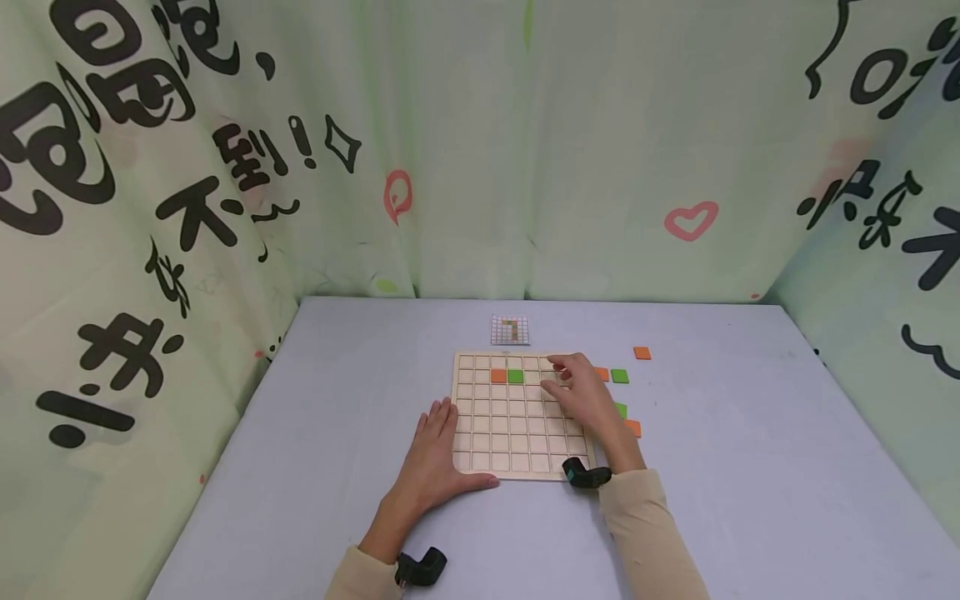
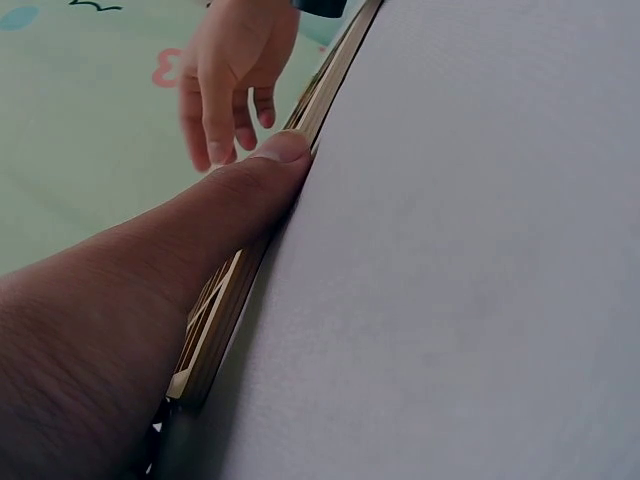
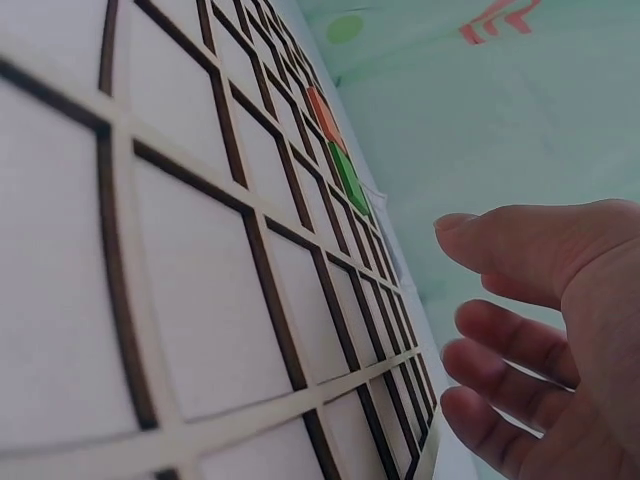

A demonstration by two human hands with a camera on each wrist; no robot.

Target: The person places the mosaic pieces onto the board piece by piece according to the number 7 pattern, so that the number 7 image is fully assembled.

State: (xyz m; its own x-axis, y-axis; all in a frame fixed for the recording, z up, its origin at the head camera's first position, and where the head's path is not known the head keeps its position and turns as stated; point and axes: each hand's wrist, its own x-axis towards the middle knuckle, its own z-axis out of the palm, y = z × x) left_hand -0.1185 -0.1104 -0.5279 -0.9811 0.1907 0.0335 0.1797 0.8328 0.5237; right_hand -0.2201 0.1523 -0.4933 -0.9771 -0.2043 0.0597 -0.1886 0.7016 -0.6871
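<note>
A wooden grid board point(image 1: 517, 433) lies on the table with an orange square tile point(image 1: 498, 377) and a green square tile point(image 1: 515, 377) side by side in its second row from the far edge. My left hand point(image 1: 431, 458) rests along the board's left side, fingers straight, thumb on the near edge. Over the far right part of the grid hovers my right hand point(image 1: 585, 400). Its thumb and fingers point(image 3: 510, 340) are apart and loosely bent, with nothing between them in the right wrist view.
Right of the board lie loose tiles: a green one point(image 1: 619, 377), an orange one point(image 1: 642, 353) farther back, and others partly hidden by my right hand and forearm. A small card with a grid pattern point(image 1: 510, 330) lies behind the board. Printed curtains point(image 1: 472, 167) surround the table.
</note>
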